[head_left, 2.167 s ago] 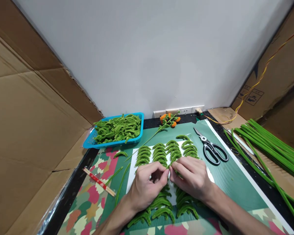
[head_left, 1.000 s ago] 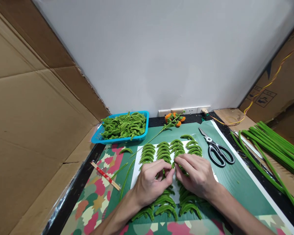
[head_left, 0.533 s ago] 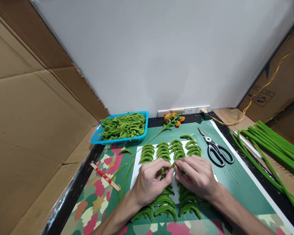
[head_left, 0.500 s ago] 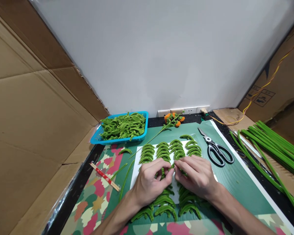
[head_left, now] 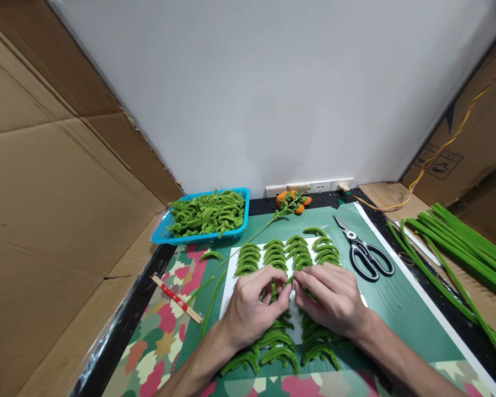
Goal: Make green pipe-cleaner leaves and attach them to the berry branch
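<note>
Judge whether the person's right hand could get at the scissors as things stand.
Probably yes: the scissors lie uncovered on the green mat, ahead and to the right of the right hand, and nothing seen blocks the way between them.

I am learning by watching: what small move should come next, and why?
Probably bend the small green piece gently: left hand and right hand seem to pinch it from both sides, and the green pieces lying in rows are curved. Its own shape is mostly hidden, so this is a guess.
</note>
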`<state>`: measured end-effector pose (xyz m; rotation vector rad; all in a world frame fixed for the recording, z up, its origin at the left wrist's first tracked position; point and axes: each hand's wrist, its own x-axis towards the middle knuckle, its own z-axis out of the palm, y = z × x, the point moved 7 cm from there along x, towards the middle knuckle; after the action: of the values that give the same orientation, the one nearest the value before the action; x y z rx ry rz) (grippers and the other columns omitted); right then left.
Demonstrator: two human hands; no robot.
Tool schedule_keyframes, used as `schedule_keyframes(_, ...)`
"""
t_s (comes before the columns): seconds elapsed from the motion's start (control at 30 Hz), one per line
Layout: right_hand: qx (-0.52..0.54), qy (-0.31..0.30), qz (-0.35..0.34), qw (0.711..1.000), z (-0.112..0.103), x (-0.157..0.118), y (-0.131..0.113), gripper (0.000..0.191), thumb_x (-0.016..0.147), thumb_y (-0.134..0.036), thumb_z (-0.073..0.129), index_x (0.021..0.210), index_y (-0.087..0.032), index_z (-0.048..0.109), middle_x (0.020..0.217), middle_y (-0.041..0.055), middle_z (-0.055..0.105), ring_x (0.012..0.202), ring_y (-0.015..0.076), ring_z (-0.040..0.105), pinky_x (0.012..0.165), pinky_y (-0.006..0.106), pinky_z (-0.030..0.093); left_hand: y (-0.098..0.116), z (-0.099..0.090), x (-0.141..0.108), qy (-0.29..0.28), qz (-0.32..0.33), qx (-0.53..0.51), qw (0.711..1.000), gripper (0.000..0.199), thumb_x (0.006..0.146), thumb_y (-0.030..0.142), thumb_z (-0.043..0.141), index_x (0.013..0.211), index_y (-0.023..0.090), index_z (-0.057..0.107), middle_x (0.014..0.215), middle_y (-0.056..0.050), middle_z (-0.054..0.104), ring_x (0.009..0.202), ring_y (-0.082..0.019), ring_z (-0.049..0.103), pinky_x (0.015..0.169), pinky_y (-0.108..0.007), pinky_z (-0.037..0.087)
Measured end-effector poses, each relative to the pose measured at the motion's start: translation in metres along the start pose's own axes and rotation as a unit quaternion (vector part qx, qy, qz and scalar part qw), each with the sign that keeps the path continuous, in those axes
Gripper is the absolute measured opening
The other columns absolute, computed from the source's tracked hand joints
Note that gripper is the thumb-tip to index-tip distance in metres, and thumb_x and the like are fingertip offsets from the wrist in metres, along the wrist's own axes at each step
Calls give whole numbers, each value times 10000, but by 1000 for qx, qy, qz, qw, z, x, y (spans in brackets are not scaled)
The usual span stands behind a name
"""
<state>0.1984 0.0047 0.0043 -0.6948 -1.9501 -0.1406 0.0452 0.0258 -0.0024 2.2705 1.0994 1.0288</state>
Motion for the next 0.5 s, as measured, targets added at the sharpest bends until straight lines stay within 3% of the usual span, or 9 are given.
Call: schedule_keyframes(0.5, -2, -5, 2, 1000, 1, 0, 1, 128, 922, -44, 702, 1010, -136, 693, 767, 55, 751, 598, 156, 625, 548, 321, 428, 0, 2, 0, -11, -10, -3, 1000, 77, 960, 152, 654, 920, 210, 623, 726, 39, 610, 558, -79, 531, 504, -177, 442)
